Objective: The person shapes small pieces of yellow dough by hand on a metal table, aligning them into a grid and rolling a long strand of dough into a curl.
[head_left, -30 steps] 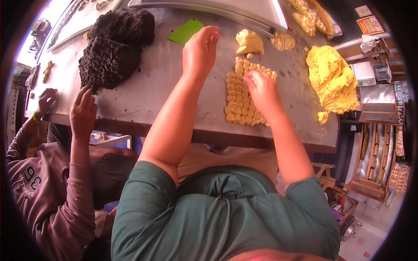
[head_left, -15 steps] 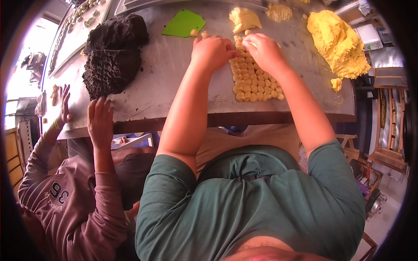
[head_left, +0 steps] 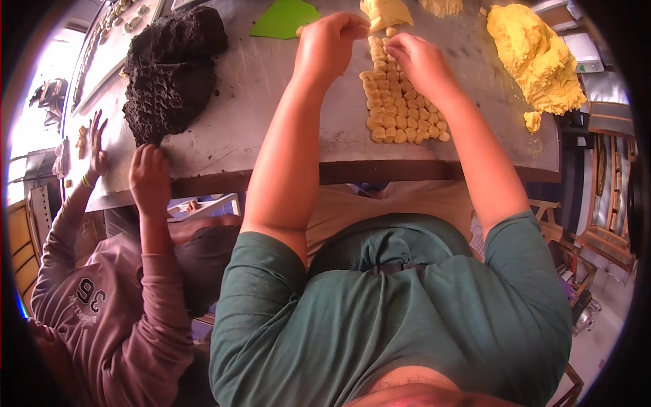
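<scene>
A block of small, pale yellow dough balls (head_left: 405, 117) lies in close rows on the metal table. Over its narrow far end is my right hand (head_left: 424, 66), thumb and fingertips drawn together; anything between them is hidden. My left hand (head_left: 328, 46) is held to the left of that end, its fingers bent together and pointing right. What it pinches, if anything, does not show. One loose dough ball (head_left: 390, 32) sits just beyond the rows, in front of a smooth lump of pale dough (head_left: 386, 13). Beside my left hand is a green plastic scraper (head_left: 281, 19).
A big yellow dough mass (head_left: 532, 57) lies at the right with a small broken piece (head_left: 532, 122). At the left is a large black dough mass (head_left: 173, 74); a co-worker's hand (head_left: 149, 180) touches its near end. The table edge (head_left: 325, 172) runs in front of me.
My left hand has lifted away from the dough rows, moving left and farther off. My right hand stays by their far end. The view has shifted slightly, and the co-worker's hands moved little.
</scene>
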